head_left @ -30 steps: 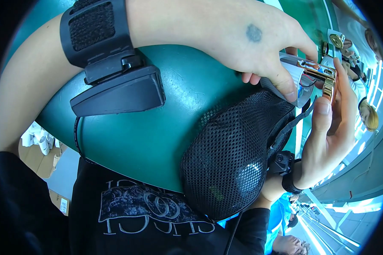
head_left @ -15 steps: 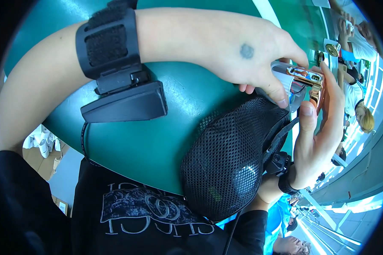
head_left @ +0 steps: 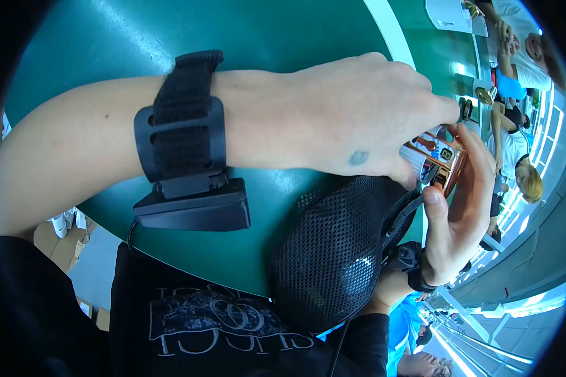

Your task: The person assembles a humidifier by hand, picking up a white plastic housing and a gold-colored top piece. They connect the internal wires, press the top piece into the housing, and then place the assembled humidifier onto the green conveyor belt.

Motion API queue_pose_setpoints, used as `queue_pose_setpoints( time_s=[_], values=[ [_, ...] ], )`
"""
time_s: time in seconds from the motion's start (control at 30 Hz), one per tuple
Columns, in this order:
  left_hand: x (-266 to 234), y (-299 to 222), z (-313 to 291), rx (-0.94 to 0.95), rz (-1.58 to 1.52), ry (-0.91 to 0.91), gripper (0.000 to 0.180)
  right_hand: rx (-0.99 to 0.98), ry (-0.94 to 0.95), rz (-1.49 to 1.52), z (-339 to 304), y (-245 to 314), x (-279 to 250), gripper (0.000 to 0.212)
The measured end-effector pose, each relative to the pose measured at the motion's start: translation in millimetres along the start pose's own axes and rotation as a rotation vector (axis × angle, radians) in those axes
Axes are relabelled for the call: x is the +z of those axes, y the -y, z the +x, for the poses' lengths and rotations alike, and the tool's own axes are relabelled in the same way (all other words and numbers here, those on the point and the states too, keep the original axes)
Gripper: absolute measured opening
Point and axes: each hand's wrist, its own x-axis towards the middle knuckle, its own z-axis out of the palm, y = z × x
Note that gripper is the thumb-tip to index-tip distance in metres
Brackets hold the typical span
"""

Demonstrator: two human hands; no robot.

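Bright metallic shine beside dull black weave.
The small boxy copper-and-white device [head_left: 458,164] has glossy, metal-looking edges — possibly plated plastic, being partly covered. The broad green tabletop [head_left: 283,38] is smooth and shiny; the rounded black mesh piece [head_left: 327,251] is matt and perforated. The wide black wrist strap [head_left: 182,94] looks fuzzy — the black wedge-shaped plastic box [head_left: 195,207] below, smooth.

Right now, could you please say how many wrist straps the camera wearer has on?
2: one strap around the left wrist, another strap around the right wrist; sleeves could hide more.
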Motion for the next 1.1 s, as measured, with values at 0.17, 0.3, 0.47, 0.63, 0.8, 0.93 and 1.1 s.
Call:
queue_pose_setpoints(
  time_s=[0.17,0.3,0.47,0.63,0.8,0.93,1.1],
  values=[
    [1,4,2,-0.05,0.029,0.031,0.051,-0.013,0.163,-0.112,6,-4,-3,0.072],
    [-14,-6,5,-0.143,-0.034,0.093,0.055,-0.107,0.073,-0.069,14,-3,14,0.081],
    [-27,-25,27,-0.542,-0.326,0.254,0.053,-0.229,-0.167,-0.096,16,-11,25,0.092],
    [-14,-46,53,-0.766,-0.561,0.26,0.063,-0.073,-0.376,-0.024,14,-15,24,0.076],
    [10,-54,70,-0.343,-0.033,0.032,0.063,0.348,-0.499,0.543,32,-34,6,0.068],
    [10,-77,68,-0.026,0.283,0.103,0.043,0.391,-0.467,0.41,15,-34,-4,0.073],
    [19,-111,80,-0.335,-0.036,0.041,0.042,0.357,-0.466,0.412,9,10,-24,0.078]
  ],
)
